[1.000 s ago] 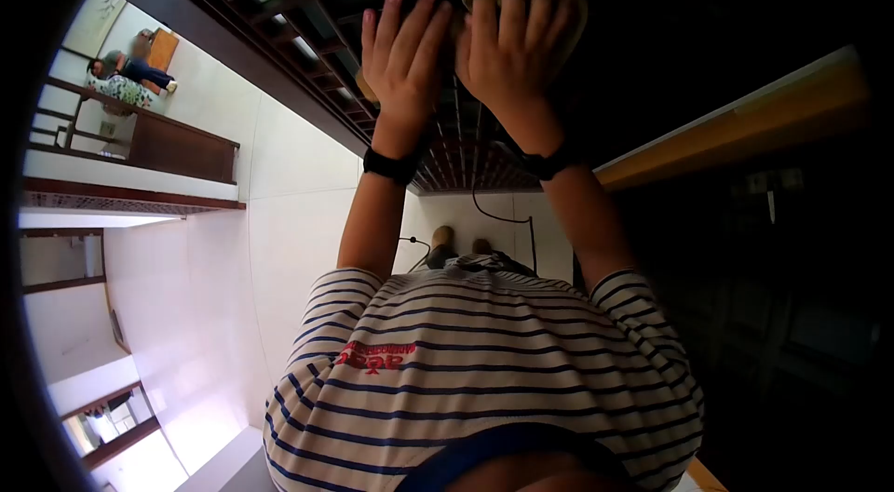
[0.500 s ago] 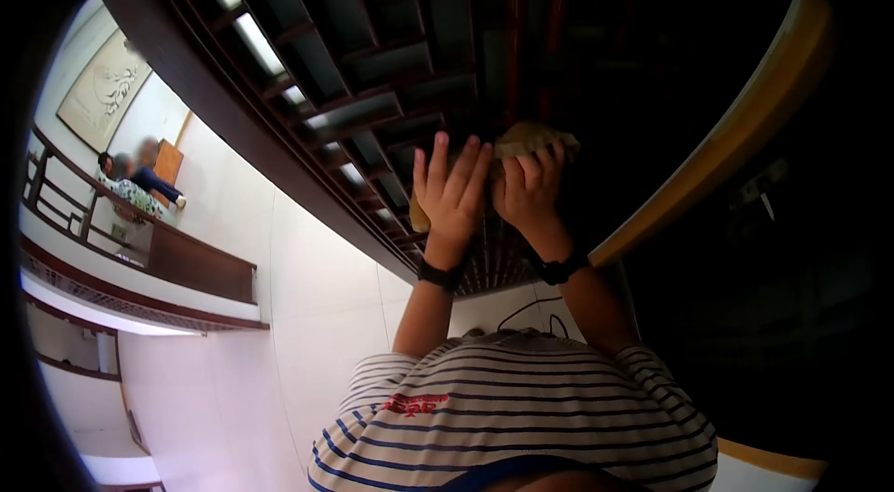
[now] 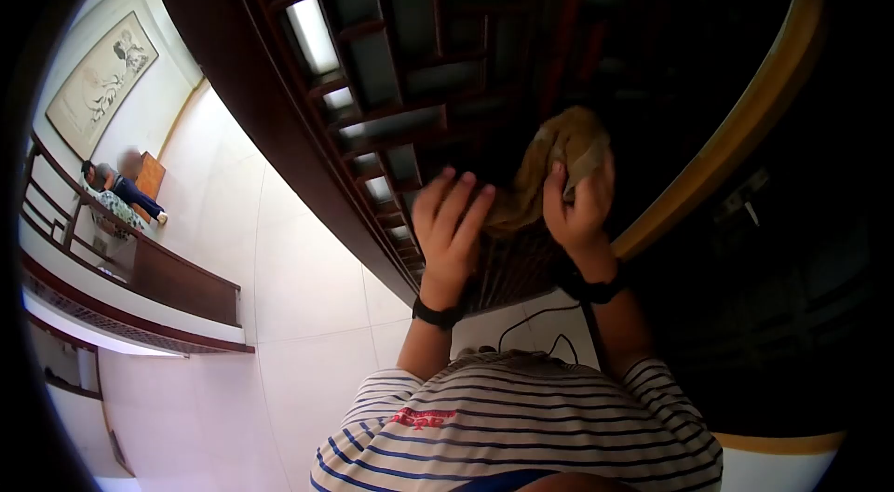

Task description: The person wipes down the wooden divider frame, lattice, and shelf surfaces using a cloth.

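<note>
A crumpled brown cloth [image 3: 562, 143] is gripped in my right hand [image 3: 579, 203], its thumb on the near side and its fingers partly behind the folds. One end of the cloth trails left toward my left hand [image 3: 451, 227]. The fingers of my left hand are spread, near the cloth's end; whether its palm touches the cloth is hidden. Both hands are in front of a dark wooden lattice [image 3: 438, 110] with pale panes behind it. A black band is on each wrist.
Right of the lattice runs a yellow-brown wooden edge [image 3: 717, 166]. A thin black cable [image 3: 535, 312] lies near my feet. At the far left, a person [image 3: 126, 189] sits beyond a dark railing [image 3: 177, 283], below a framed picture [image 3: 104, 82].
The cloth has been lifted and bunched by my right hand, which has moved right and slightly down. My left hand has shifted a little lower, and a gap has opened between the hands.
</note>
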Motion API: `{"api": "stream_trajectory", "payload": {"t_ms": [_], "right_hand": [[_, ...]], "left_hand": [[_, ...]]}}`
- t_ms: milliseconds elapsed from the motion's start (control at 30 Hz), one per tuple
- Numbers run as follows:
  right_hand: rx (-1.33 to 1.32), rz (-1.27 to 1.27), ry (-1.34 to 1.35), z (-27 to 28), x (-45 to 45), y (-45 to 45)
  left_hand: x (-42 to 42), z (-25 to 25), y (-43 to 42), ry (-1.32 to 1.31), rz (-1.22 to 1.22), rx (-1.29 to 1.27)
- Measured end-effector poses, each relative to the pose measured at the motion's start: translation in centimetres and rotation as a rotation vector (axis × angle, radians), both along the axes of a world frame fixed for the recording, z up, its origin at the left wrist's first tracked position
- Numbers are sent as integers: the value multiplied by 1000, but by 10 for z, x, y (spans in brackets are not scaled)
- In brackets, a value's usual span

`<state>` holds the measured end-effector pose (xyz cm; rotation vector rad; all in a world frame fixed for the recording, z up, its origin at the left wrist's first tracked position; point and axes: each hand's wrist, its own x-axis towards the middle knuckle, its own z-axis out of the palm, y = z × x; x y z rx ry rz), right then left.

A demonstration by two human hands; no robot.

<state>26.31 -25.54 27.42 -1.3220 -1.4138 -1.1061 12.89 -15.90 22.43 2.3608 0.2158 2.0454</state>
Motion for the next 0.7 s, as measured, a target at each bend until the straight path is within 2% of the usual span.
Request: {"api": "stream_trajectory", "payload": {"t_ms": [33, 100, 200, 300, 367, 533, 700], "right_hand": [[48, 7, -75, 11, 0, 1], [43, -12, -105, 23, -1, 9], [-13, -53, -78, 19, -1, 35], [-69, -172, -45, 15, -18, 53], [-23, -121, 27, 4, -27, 54], [-115, -96, 58, -45, -34, 50], [-336, -114, 130, -91, -46, 29]], "left_hand": [[-4, 8, 1, 9, 3, -9], [-11, 21, 3, -129, 158, 36], [-10, 36, 7, -24, 297, -103], [4, 22, 21, 44, 347, -45], [7, 11, 22, 39, 356, -54], [2, -16, 17, 152, 325, -105], [-4, -27, 13, 228, 314, -83]]}}
